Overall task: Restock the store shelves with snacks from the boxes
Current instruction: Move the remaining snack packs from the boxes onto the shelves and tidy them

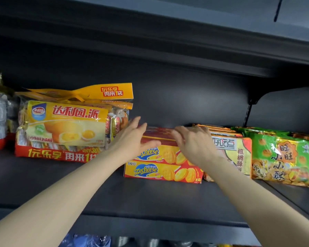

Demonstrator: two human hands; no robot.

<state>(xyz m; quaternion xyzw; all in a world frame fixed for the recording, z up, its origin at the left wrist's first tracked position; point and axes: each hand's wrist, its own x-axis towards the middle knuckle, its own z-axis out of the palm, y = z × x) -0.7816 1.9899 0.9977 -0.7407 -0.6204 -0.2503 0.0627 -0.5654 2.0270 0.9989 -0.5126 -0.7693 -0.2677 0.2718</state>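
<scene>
Yellow-red stacked Zecheese boxes (163, 168)

A dark grey back panel (168, 97) rises behind the goods, a slotted upright bracket (248, 111) runs down at right, and the underside of an upper shelf (150, 24) spans overhead.

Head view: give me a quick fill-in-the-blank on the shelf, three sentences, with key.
1. Both hands, left hand and right hand, rest on the stacked ____ boxes.
2. The green snack bag lies at the ____ end of the row.
3. The large yellow cake bag sits to the ____ of those boxes.

Missing words: Zecheese; right; left
</scene>
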